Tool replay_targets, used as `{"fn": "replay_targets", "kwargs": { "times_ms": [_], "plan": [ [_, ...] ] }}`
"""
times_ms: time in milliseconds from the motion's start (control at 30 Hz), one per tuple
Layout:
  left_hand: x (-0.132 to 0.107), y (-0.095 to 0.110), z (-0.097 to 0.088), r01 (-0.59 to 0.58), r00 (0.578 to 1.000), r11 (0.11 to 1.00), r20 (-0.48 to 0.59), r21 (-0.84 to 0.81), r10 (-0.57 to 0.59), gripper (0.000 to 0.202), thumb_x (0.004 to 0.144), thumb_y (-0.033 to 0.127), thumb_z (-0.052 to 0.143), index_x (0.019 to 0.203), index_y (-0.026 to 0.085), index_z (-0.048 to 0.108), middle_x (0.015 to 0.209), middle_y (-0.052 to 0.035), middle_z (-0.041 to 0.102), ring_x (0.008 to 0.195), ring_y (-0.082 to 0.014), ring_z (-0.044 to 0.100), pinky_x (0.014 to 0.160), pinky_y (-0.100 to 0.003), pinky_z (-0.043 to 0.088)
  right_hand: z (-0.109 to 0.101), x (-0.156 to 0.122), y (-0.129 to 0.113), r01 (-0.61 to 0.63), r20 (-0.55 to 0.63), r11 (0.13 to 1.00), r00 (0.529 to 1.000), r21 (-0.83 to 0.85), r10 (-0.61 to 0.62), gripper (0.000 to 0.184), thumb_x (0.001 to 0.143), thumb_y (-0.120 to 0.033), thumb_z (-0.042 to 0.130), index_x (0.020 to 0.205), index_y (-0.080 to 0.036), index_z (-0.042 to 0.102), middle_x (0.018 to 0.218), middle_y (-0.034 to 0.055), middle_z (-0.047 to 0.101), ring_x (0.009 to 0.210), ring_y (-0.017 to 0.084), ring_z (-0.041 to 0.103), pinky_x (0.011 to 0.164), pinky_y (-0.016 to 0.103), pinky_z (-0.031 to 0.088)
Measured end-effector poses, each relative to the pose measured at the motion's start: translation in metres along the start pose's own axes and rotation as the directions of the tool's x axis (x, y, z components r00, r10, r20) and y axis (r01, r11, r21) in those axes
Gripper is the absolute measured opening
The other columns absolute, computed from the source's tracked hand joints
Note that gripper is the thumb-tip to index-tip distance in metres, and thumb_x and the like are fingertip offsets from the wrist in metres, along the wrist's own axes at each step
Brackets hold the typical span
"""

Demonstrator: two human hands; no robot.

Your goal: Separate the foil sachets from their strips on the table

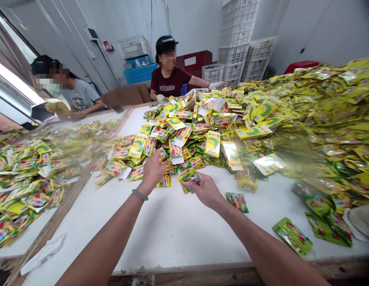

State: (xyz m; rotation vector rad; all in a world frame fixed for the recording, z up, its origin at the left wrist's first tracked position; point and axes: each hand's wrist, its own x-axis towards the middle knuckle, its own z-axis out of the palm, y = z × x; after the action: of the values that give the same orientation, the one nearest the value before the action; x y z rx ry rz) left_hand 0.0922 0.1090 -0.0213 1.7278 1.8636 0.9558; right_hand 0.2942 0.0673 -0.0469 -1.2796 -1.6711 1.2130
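Note:
A big heap of yellow and green sachets (306,115) and flat yellow packets covers the far half of a white table (172,226). My left hand (153,169) reaches into the heap's near edge, fingers curled down around a sachet (162,153) there. My right hand (205,190) is beside it, pinching a green and red sachet (188,177) just above the table. A beaded band circles my left wrist.
Loose sachets (293,235) lie at the right front. A wooden rail (65,206) separates a second sachet-covered table (26,178) on the left. Two people sit at the far side; one, gloved, sorts packets (169,79). White crates (240,35) are stacked behind.

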Motion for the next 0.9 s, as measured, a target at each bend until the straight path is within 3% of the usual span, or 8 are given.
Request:
{"fn": "replay_targets", "kwargs": {
  "times_ms": [67,133,200,400,467,600,733,900],
  "plan": [
    [0.023,0.0,0.004,-0.208,0.972,0.892,-0.019,0.401,0.235,0.059,0.074,0.002,0.054,0.13,0.02,0.053,0.14,-0.0167,0.048,0.127,-0.0347,0.046,0.101,-0.049,0.041,0.0,0.0,0.001,-0.004,-0.011,1.0,1.0,0.018,0.004,0.026,0.079,-0.045,0.061,0.074,-0.019,0.06,0.064,0.0004,0.063,0.058,0.015,0.055,0.059,0.026,0.043],
    [0.043,0.002,0.009,-0.367,0.923,0.712,0.139,0.598,0.359,0.065,0.072,-0.002,0.053,0.133,0.023,0.053,0.15,-0.015,0.035,0.135,-0.0363,0.035,0.106,-0.05,0.036,-0.001,0.001,0.003,0.004,0.008,0.999,1.0,0.054,-0.005,0.024,0.079,-0.043,0.062,0.077,-0.019,0.064,0.07,0.0016,0.067,0.064,0.016,0.058,0.061,0.026,0.044],
    [0.058,0.005,0.013,-0.467,0.88,0.595,0.28,0.654,0.383,0.064,0.074,-0.002,0.052,0.131,0.027,0.054,0.151,-0.0131,0.033,0.135,-0.0363,0.032,0.104,-0.052,0.036,-0.001,0.002,0.006,0.005,0.018,0.998,1.0,0.07,-0.007,0.021,0.079,-0.04,0.061,0.082,-0.019,0.067,0.076,0.0019,0.07,0.07,0.017,0.06,0.064,0.026,0.045],
    [0.079,0.02,0.015,-0.589,0.806,0.431,0.453,0.684,0.382,0.041,0.076,0.006,0.054,0.114,0.02,0.059,0.14,-0.0166,0.045,0.128,-0.0362,0.038,0.101,-0.054,0.032,-0.004,0.007,0.009,-0.033,-0.079,0.996,0.997,-0.087,0.026,0.025,0.079,-0.045,0.061,0.078,-0.021,0.066,0.071,0.0018,0.068,0.069,0.019,0.059,0.062,0.026,0.042],
    [0.079,0.022,0.014,-0.61,0.793,0.455,0.507,0.649,0.338,0.041,0.073,0.013,0.063,0.113,0.019,0.057,0.127,-0.016,0.055,0.119,-0.0346,0.047,0.096,-0.048,0.036,-0.005,0.008,0.009,-0.055,-0.123,0.99,0.992,-0.13,0.039,0.028,0.081,-0.047,0.058,0.077,-0.021,0.064,0.071,0.0032,0.068,0.069,0.019,0.059,0.062,0.026,0.042],
    [0.067,0.017,0.016,-0.562,0.802,0.631,0.539,0.534,0.259,0.066,0.062,0.035,0.081,0.12,0.021,0.052,0.106,-0.0119,0.065,0.101,-0.0328,0.06,0.078,-0.035,0.042,-0.013,0.011,0.011,-0.089,-0.214,0.982,0.975,-0.164,0.053,0.025,0.083,-0.042,0.056,0.086,-0.019,0.064,0.079,0.007,0.069,0.075,0.022,0.06,0.067,0.029,0.043],
    [0.044,0.012,0.024,-0.462,0.829,0.777,0.52,0.428,0.206,0.042,0.074,0.047,0.071,0.107,0.024,0.059,0.084,-0.0058,0.067,0.08,-0.0261,0.064,0.065,-0.029,0.04,-0.023,0.016,0.019,-0.138,-0.283,0.977,0.955,-0.163,0.088,0.02,0.082,-0.034,0.056,0.089,-0.018,0.066,0.082,0.008,0.07,0.075,0.023,0.06,0.068,0.031,0.043],
    [0.023,0.019,0.041,-0.486,0.866,0.716,0.386,0.502,0.317,0.045,0.072,0.042,0.074,0.109,0.019,0.061,0.105,-0.0131,0.062,0.101,-0.0312,0.057,0.08,-0.035,0.043,-0.031,0.019,0.025,-0.133,-0.347,0.988,0.932,-0.073,0.1,0.021,0.08,-0.039,0.059,0.086,-0.02,0.066,0.078,0.0048,0.069,0.074,0.022,0.061,0.064,0.029,0.044]
  ]
}}
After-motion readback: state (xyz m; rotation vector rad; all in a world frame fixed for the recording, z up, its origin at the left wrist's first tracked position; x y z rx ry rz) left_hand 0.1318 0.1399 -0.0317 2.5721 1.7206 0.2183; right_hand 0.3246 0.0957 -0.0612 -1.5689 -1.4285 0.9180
